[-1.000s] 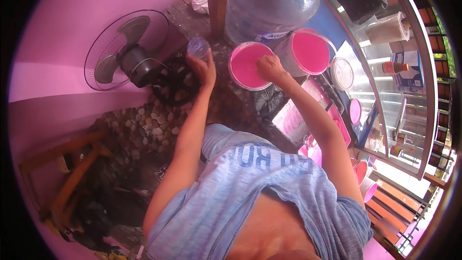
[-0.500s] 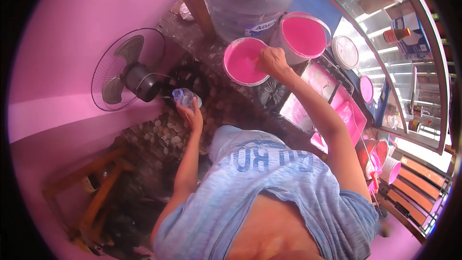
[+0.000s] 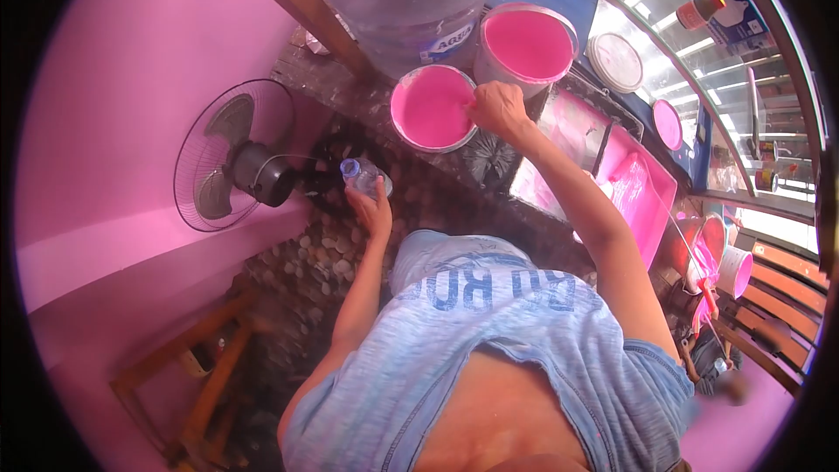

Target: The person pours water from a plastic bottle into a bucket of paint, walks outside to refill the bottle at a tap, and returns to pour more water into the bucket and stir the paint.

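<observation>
My left hand (image 3: pixel 374 211) is wrapped round a small clear plastic bottle (image 3: pixel 364 177) with a blue top, held out over the floor. At the right rim of a small bucket of pink paint (image 3: pixel 430 107), my right hand (image 3: pixel 500 109) is closed in a fist. Whatever it may hold is hidden by the fingers. Just behind that hand stands a larger bucket of pink paint (image 3: pixel 529 44) with a handle. A crumpled black plastic bag (image 3: pixel 489 157) lies below the right wrist.
A large water jug (image 3: pixel 406 4) stands behind the buckets beside a wooden post (image 3: pixel 301 9). A fan (image 3: pixel 249 166) is at the left. To the right lie a pink paint tray (image 3: pixel 651 210), a white lid (image 3: pixel 614 61) and a glass case. Another person (image 3: pixel 710 358) is at lower right.
The view has shifted a little. My right hand has moved from over the small bucket's paint towards its right rim. My left hand still holds the bottle.
</observation>
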Action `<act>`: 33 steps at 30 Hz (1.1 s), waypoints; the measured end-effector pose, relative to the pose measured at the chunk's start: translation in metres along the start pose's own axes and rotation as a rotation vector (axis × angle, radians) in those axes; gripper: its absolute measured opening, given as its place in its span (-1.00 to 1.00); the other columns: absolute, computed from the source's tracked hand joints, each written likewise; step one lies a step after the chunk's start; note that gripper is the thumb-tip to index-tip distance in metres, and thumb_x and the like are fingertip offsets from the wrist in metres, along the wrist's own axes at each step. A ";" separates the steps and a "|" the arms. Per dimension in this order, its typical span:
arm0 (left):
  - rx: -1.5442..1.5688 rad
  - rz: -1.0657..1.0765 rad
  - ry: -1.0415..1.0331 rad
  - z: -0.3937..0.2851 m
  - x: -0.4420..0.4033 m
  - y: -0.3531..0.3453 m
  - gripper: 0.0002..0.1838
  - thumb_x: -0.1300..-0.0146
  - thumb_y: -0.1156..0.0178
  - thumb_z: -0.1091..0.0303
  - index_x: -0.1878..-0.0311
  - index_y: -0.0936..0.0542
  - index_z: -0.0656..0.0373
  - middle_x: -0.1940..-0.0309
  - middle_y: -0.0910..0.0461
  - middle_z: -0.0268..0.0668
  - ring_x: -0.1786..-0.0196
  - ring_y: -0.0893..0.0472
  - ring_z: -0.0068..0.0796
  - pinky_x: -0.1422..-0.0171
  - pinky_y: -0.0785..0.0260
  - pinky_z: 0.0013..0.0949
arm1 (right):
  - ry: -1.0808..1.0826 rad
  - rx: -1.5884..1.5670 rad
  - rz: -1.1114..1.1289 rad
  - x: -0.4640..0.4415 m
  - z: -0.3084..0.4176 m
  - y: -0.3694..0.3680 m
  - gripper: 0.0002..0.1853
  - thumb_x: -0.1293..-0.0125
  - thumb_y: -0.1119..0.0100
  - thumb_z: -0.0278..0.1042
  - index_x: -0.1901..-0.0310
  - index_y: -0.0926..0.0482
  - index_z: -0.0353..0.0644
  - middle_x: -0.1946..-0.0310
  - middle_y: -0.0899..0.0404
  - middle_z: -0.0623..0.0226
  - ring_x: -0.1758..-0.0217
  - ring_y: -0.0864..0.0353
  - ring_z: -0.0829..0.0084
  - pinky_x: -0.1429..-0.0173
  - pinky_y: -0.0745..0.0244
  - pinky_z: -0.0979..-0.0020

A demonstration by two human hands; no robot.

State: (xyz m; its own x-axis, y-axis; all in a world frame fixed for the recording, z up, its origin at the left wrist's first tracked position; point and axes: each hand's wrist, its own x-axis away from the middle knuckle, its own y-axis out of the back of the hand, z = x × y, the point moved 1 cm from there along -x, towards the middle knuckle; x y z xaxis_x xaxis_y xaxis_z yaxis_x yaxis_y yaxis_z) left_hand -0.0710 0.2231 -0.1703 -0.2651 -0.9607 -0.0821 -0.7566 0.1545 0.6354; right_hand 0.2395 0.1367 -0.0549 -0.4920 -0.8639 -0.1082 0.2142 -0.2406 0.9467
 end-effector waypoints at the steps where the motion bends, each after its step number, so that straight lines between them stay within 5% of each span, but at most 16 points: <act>1: -0.002 0.011 -0.011 0.000 0.002 -0.002 -0.16 -0.28 -0.20 -0.05 -0.30 -0.16 0.52 -0.24 -0.27 0.23 -0.30 -0.28 0.12 -0.40 -0.07 -0.04 | -0.008 0.007 -0.004 0.001 -0.001 0.000 -0.73 0.08 -0.28 -0.13 0.61 -0.62 -0.20 0.64 -0.58 0.09 0.49 -0.65 0.10 0.43 -0.49 0.13; 8: -0.067 0.093 -0.114 0.011 0.011 -0.014 -0.13 -0.26 -0.23 -0.05 -0.32 -0.14 0.51 -0.26 -0.23 0.23 -0.34 -0.24 0.12 -0.43 -0.02 -0.03 | -0.089 0.016 0.051 0.002 0.005 0.019 -0.46 -0.16 -0.20 0.22 0.60 -0.64 -0.17 0.65 -0.57 0.09 0.51 -0.63 0.06 0.42 -0.48 0.15; 10: -0.038 0.196 -0.105 -0.007 0.011 -0.004 -0.02 -0.25 -0.22 -0.10 -0.37 -0.03 0.56 -0.35 -0.12 0.28 -0.41 -0.16 0.15 -0.50 0.06 -0.02 | -0.155 -0.046 -0.021 0.007 0.003 0.027 -0.49 -0.23 -0.15 0.15 0.58 -0.62 -0.18 0.66 -0.55 0.09 0.51 -0.62 0.04 0.40 -0.47 0.10; 14: 0.001 0.214 -0.251 -0.027 0.018 0.000 -0.15 -0.14 -0.37 0.02 -0.27 -0.18 0.41 -0.19 -0.29 0.13 -0.29 -0.31 0.07 -0.39 -0.11 -0.04 | -0.256 -0.188 -0.151 0.043 -0.004 0.032 -0.63 -0.34 -0.06 -0.04 0.43 -0.54 -0.19 0.64 -0.55 0.07 0.47 -0.60 -0.04 0.37 -0.44 -0.01; 21: 0.144 0.554 -0.601 -0.075 0.046 -0.011 -0.25 0.00 -0.46 0.27 -0.18 -0.26 0.29 -0.11 -0.38 -0.03 -0.17 -0.44 -0.07 -0.26 -0.28 -0.13 | -0.189 -0.602 0.315 0.229 0.004 -0.009 -0.85 -0.26 -0.03 -0.28 0.23 -0.50 -0.14 0.49 -0.60 0.01 0.38 -0.60 -0.11 0.24 -0.47 -0.06; 27: 0.142 0.786 -0.662 -0.144 0.094 -0.033 -0.26 0.16 -0.45 0.33 -0.11 -0.30 0.25 -0.04 -0.44 -0.07 -0.14 -0.46 -0.05 -0.25 -0.30 -0.15 | -0.552 -0.110 0.460 0.333 -0.054 0.117 -0.79 -0.20 -0.09 -0.20 0.36 -0.57 -0.18 0.53 -0.60 0.08 0.40 -0.65 0.09 0.26 -0.51 0.10; 28: 0.130 0.812 -0.680 -0.158 0.108 -0.031 -0.27 0.16 -0.45 0.33 -0.11 -0.30 0.25 -0.04 -0.44 -0.07 -0.13 -0.47 -0.05 -0.23 -0.31 -0.15 | -0.477 -0.264 0.245 0.350 -0.053 0.168 -0.79 -0.15 -0.20 -0.18 0.38 -0.57 -0.16 0.55 -0.60 0.18 0.45 -0.64 0.15 0.33 -0.48 0.18; 30: 0.102 0.809 -0.798 -0.183 0.137 -0.036 -0.29 0.11 -0.45 0.27 -0.09 -0.30 0.23 0.07 -0.48 -0.08 0.01 -0.56 -0.07 -0.12 -0.38 -0.17 | -0.275 -0.650 0.189 0.371 -0.043 0.271 -0.79 -0.04 -0.38 -0.23 0.37 -0.59 -0.12 0.53 -0.59 0.34 0.50 -0.60 0.31 0.41 -0.44 0.36; 31: 0.079 0.815 -0.849 -0.192 0.154 -0.037 -0.28 0.11 -0.46 0.25 -0.09 -0.29 0.23 0.08 -0.48 -0.08 0.03 -0.56 -0.09 -0.10 -0.40 -0.18 | -0.209 -0.788 0.295 0.397 -0.031 0.309 -0.78 -0.04 -0.40 -0.25 0.26 -0.65 -0.08 0.53 -0.60 0.38 0.52 -0.60 0.39 0.43 -0.44 0.43; 33: 0.110 0.881 -0.899 -0.218 0.190 -0.041 -0.26 0.11 -0.46 0.23 -0.10 -0.29 0.23 0.08 -0.47 -0.08 0.02 -0.56 -0.10 -0.10 -0.39 -0.17 | 0.199 -0.915 0.171 0.455 -0.013 0.336 -0.72 -0.17 -0.27 -0.28 0.05 -0.63 -0.03 0.48 -0.55 0.44 0.54 -0.54 0.45 0.46 -0.41 0.45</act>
State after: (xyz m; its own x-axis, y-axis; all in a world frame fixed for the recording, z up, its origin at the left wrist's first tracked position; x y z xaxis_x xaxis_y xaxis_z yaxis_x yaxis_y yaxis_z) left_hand 0.0400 -0.0163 -0.0446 -0.9825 -0.0335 -0.1831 -0.1507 0.7206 0.6767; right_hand 0.0985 -0.3429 0.2105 -0.2584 -0.9586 -0.1194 0.8891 -0.2843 0.3587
